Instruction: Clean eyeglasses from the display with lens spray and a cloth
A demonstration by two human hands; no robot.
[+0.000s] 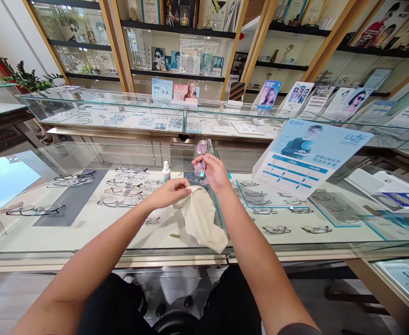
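Note:
My right hand (214, 171) is closed in a pinch on a pair of glasses (201, 158) with purplish lenses, held upright above the glass counter (86, 223). My left hand (171, 192) is closed on one end of a cream cleaning cloth (202, 218), which hangs down just below the glasses. The two hands are close together, the left slightly lower and to the left. A small white spray bottle (166, 171) stands on the counter just behind my left hand.
Several eyeglass frames (121, 188) lie inside the display case. A tilted blue-and-white poster stand (305, 158) stands at the right, with a white box (382, 184) beyond. A second glass counter (138, 116) and shelves (176, 32) are behind.

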